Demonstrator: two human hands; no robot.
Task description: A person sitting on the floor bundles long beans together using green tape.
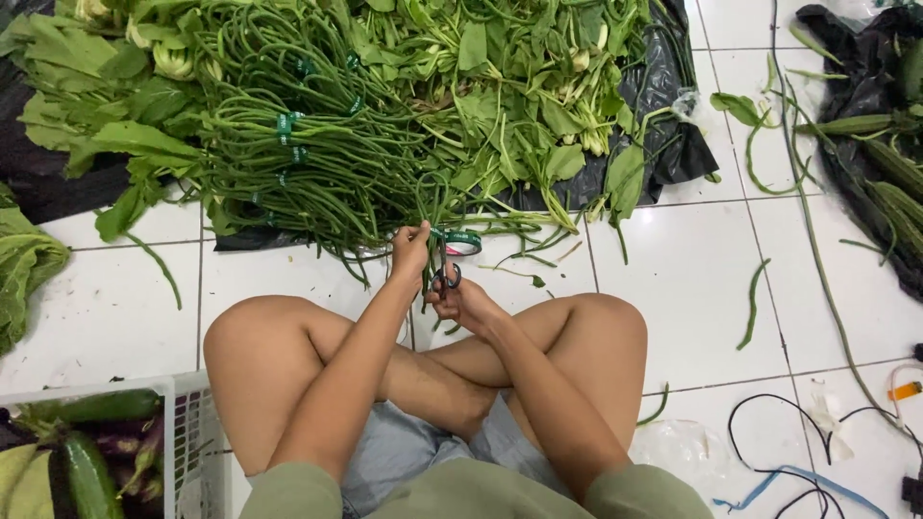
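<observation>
I sit cross-legged on a white tiled floor. A big pile of long green beans, some tied in bundles with green tape, lies in front of my knees on black plastic. My left hand pinches the ends of a few beans at the pile's near edge. My right hand grips small dark-handled scissors just below the left hand, close to the bean ends. A roll of green tape lies on the floor right beside both hands.
Leafy greens are heaped behind and beside the beans. A white crate with cucumbers and eggplants stands at lower left. Ridged gourds on black plastic lie at right. Loose beans and cables lie on the tiles at right.
</observation>
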